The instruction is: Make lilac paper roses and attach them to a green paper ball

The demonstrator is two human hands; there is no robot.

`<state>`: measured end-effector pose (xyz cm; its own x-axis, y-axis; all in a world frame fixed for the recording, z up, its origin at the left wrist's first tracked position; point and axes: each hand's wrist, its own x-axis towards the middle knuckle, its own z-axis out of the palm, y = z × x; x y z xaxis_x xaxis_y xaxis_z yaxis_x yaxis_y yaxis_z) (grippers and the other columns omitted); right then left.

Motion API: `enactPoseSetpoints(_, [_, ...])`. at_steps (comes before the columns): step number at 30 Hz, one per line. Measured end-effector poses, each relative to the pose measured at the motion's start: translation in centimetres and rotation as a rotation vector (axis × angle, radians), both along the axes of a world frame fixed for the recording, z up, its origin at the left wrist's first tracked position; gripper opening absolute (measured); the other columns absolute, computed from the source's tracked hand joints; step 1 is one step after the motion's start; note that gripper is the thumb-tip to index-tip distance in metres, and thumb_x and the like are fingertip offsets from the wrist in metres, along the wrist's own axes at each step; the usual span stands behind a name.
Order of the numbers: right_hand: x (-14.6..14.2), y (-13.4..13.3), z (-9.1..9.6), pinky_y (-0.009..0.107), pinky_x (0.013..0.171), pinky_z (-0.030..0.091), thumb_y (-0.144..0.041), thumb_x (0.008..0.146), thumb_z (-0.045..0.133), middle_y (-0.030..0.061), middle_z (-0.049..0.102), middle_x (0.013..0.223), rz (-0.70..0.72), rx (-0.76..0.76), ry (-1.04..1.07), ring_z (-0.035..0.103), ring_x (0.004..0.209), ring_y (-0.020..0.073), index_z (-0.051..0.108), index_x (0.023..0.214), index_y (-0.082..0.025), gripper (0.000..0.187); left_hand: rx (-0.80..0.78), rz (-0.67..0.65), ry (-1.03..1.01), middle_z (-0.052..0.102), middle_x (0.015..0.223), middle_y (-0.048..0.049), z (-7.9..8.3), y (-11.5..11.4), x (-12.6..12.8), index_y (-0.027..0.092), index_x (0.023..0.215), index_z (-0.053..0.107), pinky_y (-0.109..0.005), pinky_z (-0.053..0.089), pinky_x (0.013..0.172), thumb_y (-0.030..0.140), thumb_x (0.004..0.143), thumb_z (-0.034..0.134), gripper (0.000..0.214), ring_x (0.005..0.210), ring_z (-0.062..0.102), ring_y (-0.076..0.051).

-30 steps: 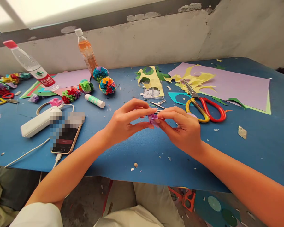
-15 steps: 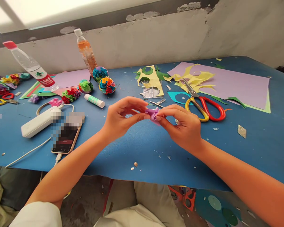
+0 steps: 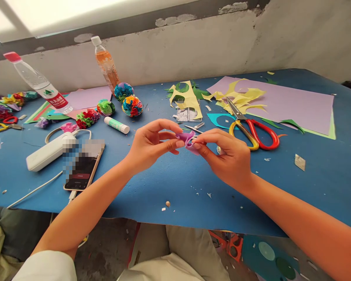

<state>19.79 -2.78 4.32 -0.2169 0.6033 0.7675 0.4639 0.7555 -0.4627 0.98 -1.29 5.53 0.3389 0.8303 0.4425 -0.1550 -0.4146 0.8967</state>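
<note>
Purple paper point(image 3: 188, 139) spread wider than before, between left hand point(image 3: 148, 145) and right hand point(image 3: 231, 155), hands pinching its opposite sides

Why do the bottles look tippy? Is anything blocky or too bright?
In the head view, the red-capped bottle and orange bottle lean, probably lens stretching; same view, blocks hide part of the phone, and the pale area up top looks washed out.

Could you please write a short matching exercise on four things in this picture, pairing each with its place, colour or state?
1. purple piece
2. glue stick
3. large scissors
4. phone

A. blades over yellow scraps
B. white cable attached
C. between left hand and right hand
D. white and green

Pairs: 1-C, 2-D, 3-A, 4-B
</note>
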Motion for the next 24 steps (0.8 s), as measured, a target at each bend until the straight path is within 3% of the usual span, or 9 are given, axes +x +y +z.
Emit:
enactPoseSetpoints(6, [0.31, -0.03, -0.11, 0.028, 0.064, 0.054, -0.016, 0.083, 0.064, 0.0017, 0.07, 0.085, 0.046, 0.06, -0.043, 0.065, 0.075, 0.0138, 0.066, 0.091, -0.027, 0.014, 0.078, -0.043, 0.075, 0.063, 0.091, -0.0028, -0.58, -0.05, -0.01, 0.017, 0.08, 0.064, -0.019, 0.059, 0.068, 0.02, 0.074, 0.074, 0.012, 0.086, 0.063, -0.01])
enactPoseSetpoints(11, [0.42, 0.11, -0.01, 0.026, 0.065, 0.053, -0.012, 0.082, 0.063, 0.0015, 0.069, 0.085, 0.069, 0.084, -0.062, 0.065, 0.076, 0.0127, 0.066, 0.093, -0.027, 0.019, 0.072, -0.117, 0.112, 0.065, 0.099, -0.0041, -0.63, 0.05, -0.26, 0.019, 0.083, 0.07, -0.021, 0.059, 0.071, 0.021, 0.072, 0.076, 0.012, 0.09, 0.064, -0.012])
enactPoseSetpoints(16, [0.36, 0.06, 0.04, 0.025, 0.062, 0.052, -0.012, 0.083, 0.062, 0.0018, 0.069, 0.083, 0.089, 0.108, -0.089, 0.065, 0.074, 0.012, 0.066, 0.091, -0.025, 0.016, -0.011, -0.11, 0.055, 0.067, 0.083, -0.0017, -0.65, 0.11, -0.03, 0.016, 0.075, 0.065, -0.022, 0.059, 0.069, 0.021, 0.071, 0.076, 0.013, 0.078, 0.066, -0.01])
enactPoseSetpoints(20, [0.22, 0.0, 0.02, 0.026, 0.064, 0.051, -0.015, 0.083, 0.062, 0.001, 0.069, 0.08, 0.009, 0.045, -0.068, 0.065, 0.074, 0.0129, 0.066, 0.088, -0.025, 0.012, -0.052, -0.058, -0.031, 0.067, 0.073, 0.0026, -0.55, 0.1, 0.25, 0.015, 0.077, 0.056, -0.021, 0.059, 0.069, 0.019, 0.065, 0.081, 0.029, 0.069, 0.066, -0.008])
enactPoseSetpoints(24, [0.02, 0.06, -0.03, 0.026, 0.066, 0.051, -0.019, 0.085, 0.061, 0.0004, 0.069, 0.079, -0.038, -0.068, -0.027, 0.064, 0.072, 0.0132, 0.067, 0.086, -0.024, 0.008, -0.031, -0.037, 0.04, 0.07, 0.074, 0.0019, -0.58, -0.2, 0.25, 0.016, 0.083, 0.058, -0.024, 0.059, 0.075, 0.017, 0.067, 0.079, 0.027, 0.073, 0.07, -0.011])
